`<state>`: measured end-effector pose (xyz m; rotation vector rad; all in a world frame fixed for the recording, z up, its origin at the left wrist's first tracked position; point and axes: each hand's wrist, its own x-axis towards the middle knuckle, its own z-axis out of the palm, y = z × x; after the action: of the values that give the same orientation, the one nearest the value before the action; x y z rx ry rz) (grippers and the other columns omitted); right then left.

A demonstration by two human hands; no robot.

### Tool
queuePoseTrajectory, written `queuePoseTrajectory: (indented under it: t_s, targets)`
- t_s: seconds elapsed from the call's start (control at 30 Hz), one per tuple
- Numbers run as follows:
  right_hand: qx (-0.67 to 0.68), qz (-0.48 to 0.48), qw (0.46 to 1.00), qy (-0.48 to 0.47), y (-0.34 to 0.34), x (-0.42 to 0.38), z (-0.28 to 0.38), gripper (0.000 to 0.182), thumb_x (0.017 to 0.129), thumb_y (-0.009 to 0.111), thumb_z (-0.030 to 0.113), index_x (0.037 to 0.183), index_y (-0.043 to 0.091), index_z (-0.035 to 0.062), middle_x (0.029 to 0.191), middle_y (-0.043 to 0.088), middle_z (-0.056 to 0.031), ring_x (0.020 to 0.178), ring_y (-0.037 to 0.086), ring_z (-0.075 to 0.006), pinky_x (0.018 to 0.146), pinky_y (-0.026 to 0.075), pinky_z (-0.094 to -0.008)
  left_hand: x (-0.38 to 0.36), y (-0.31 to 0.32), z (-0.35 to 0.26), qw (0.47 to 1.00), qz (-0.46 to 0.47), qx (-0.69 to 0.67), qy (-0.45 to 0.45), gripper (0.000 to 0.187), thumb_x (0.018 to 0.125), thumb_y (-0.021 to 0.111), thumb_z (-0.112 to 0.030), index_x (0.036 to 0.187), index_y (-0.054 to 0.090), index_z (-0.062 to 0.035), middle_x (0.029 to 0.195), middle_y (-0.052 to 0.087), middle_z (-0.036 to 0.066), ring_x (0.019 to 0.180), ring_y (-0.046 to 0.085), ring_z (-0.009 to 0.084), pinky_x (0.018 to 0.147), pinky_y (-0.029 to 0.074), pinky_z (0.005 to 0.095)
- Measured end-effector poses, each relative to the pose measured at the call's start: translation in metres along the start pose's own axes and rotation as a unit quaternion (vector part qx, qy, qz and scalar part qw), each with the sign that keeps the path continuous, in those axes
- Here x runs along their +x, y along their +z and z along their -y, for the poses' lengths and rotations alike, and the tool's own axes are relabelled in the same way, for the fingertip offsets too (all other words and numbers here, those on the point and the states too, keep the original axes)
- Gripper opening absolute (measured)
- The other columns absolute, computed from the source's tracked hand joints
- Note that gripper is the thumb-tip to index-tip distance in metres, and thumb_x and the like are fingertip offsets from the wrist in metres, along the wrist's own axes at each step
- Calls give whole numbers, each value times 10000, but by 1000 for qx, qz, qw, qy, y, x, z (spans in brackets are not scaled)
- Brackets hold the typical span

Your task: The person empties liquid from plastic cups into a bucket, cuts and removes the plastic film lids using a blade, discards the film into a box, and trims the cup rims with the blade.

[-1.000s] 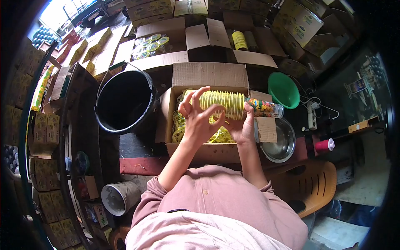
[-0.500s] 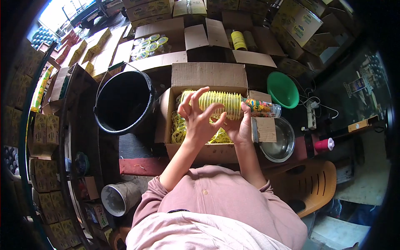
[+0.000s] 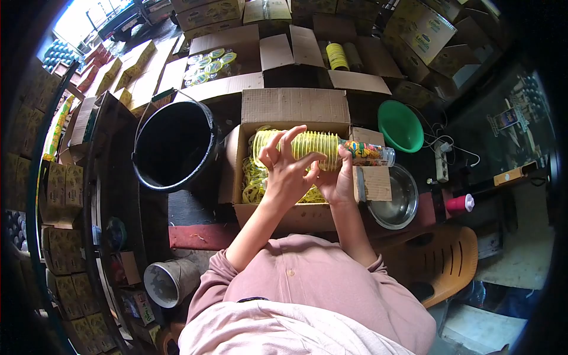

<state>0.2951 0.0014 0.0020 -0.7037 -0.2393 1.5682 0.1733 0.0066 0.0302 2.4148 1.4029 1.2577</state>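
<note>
A long stack of yellow plastic rings [image 3: 299, 144] lies sideways over an open carton [image 3: 284, 218], threaded around a clear bottle [image 3: 371, 154] whose colourful printed end sticks out on the right. My left hand [image 3: 283, 177] is bent against the near side of the stack, its thumb and a finger pinched at the rings near the middle. Around the right end of the stack, where the bottle comes out, my right hand [image 3: 338, 184] is closed, thumb on top. More yellow rings [image 3: 254, 180] lie loose inside the carton. The hands hide part of the stack.
A black bucket [image 3: 174, 186] stands left of the carton. To the right are a green bowl [image 3: 408, 127], a metal bowl [image 3: 408, 220], a pink thread spool [image 3: 457, 205] and a power strip [image 3: 441, 163]. Open boxes [image 3: 225, 86] stand behind; a plastic chair [image 3: 452, 260] is at right.
The ring stack and bottle have shifted very slightly left in view. Both hands keep nearly the same hold, with the left fingertips slightly moved along the rings.
</note>
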Motion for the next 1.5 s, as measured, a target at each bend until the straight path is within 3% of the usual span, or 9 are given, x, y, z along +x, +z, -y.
queuePoseTrajectory:
  t_s: [0.13, 0.23, 0.7, 0.83, 0.87, 0.93, 1.0, 1.27, 1.5]
  targets:
    - [21, -10, 1000, 2, 11, -3, 0, 440, 794, 531, 397, 1144, 462, 140, 1091, 525, -63, 994, 528, -219, 815, 476, -496, 0, 2, -1, 1000, -21, -3, -2, 121, 627, 673, -194, 744, 658, -222, 1280, 381, 53, 1196, 226, 322, 956, 136, 424]
    - [47, -14, 999, 21, 11, -5, 1, 438, 761, 585, 347, 1121, 468, 127, 1075, 521, -55, 1015, 505, -204, 891, 427, -408, 1, 5, -5, 999, -39, -19, -13, 113, 612, 691, -229, 712, 642, -217, 1265, 397, 49, 1186, 241, 319, 935, 143, 418]
    - [57, -40, 998, 3, 10, -2, -3, 378, 777, 575, 312, 1090, 491, 117, 1045, 542, -37, 992, 521, -172, 879, 428, -388, 1, 9, -8, 998, -43, 5, -34, 154, 597, 735, -274, 667, 618, -204, 1245, 414, 36, 1176, 256, 294, 918, 134, 408]
    - [25, -11, 999, -25, 3, 4, -7, 406, 791, 554, 345, 1111, 461, 112, 1058, 531, -70, 1007, 518, -204, 846, 456, -492, 0, 13, -3, 999, -35, -16, -27, 175, 623, 726, -283, 746, 631, -201, 1247, 407, 49, 1179, 253, 302, 937, 136, 407]
    - [48, 10, 999, 4, 2, 4, -3, 411, 790, 560, 326, 1123, 461, 105, 1066, 536, -80, 1002, 529, -207, 819, 474, -478, -2, 13, 1, 999, -30, -30, -22, 190, 634, 720, -286, 783, 635, -204, 1245, 405, 54, 1180, 252, 304, 945, 135, 406]
    - [-26, 7, 998, -60, -7, 12, -2, 414, 787, 570, 319, 1117, 471, 90, 1068, 541, -82, 984, 545, -206, 779, 501, -446, -5, 6, 3, 998, -44, -38, -34, 246, 661, 708, -279, 880, 623, -209, 1214, 425, 66, 1161, 286, 298, 950, 155, 407]
    - [-135, -43, 986, -92, -12, 13, 5, 496, 767, 580, 390, 1139, 491, 74, 1066, 569, -83, 993, 554, -217, 808, 493, -445, -8, -3, 14, 996, -78, -15, -41, 262, 648, 718, -275, 884, 620, -216, 1187, 441, 63, 1136, 320, 289, 935, 181, 402]
    - [-114, -21, 988, -103, -14, 58, 52, 549, 756, 578, 453, 1148, 474, 84, 1092, 543, -76, 1011, 531, -223, 796, 505, -472, -20, -83, 123, 950, -219, 131, -180, 254, 698, 672, -213, 926, 586, -139, 1178, 454, 78, 1138, 334, 260, 950, 207, 431]
    - [-259, -64, 930, -251, 46, 203, 95, 629, 715, 660, 348, 1205, 373, 78, 1156, 463, -93, 1017, 523, -225, 656, 546, -422, -41, -103, 198, 937, -158, 191, -247, 299, 769, 619, -211, 1022, 526, -82, 1149, 475, 74, 1126, 361, 253, 942, 241, 408]
